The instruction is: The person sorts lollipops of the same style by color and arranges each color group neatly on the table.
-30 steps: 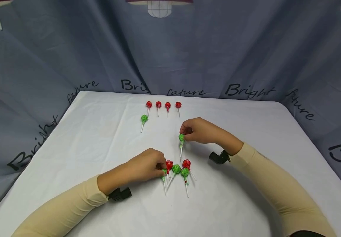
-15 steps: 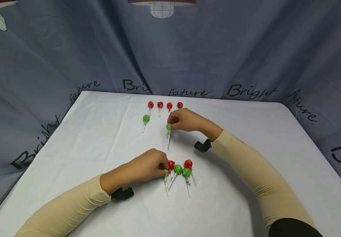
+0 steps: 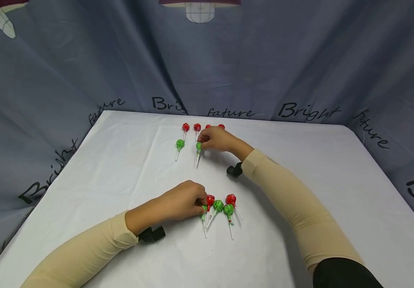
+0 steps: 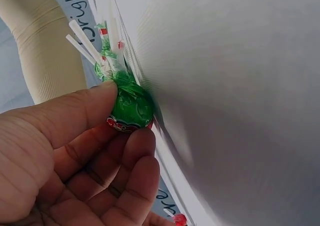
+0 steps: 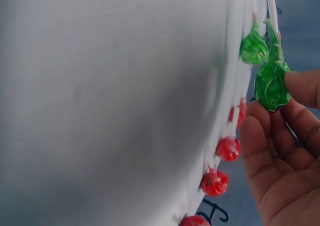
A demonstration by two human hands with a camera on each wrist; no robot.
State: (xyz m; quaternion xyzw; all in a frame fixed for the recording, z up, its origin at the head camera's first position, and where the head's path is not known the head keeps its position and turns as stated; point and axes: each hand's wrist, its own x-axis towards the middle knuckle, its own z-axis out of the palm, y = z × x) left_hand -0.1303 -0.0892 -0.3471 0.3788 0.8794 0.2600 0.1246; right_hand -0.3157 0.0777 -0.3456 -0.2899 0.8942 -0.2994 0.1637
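Observation:
My right hand pinches a green lollipop by its wrapped head between thumb and fingers, its stick pointing toward me. It is just in front of a row of red lollipops, partly covering the ones at the right. Left of it another green lollipop lies on the table. Nearer to me, my left hand pinches the head of a green lollipop at the left side of a small group. Beside its fingertips lie a red lollipop and a green lollipop.
At the right of the near group, a green lollipop lies in front of a red lollipop. The white-covered table ends at a grey-blue curtain with printed lettering. Each wrist carries a small black camera.
My right hand has carried its green lollipop left and away from me, from above the near group to the red row. The left hand keeps its pinch in the same place.

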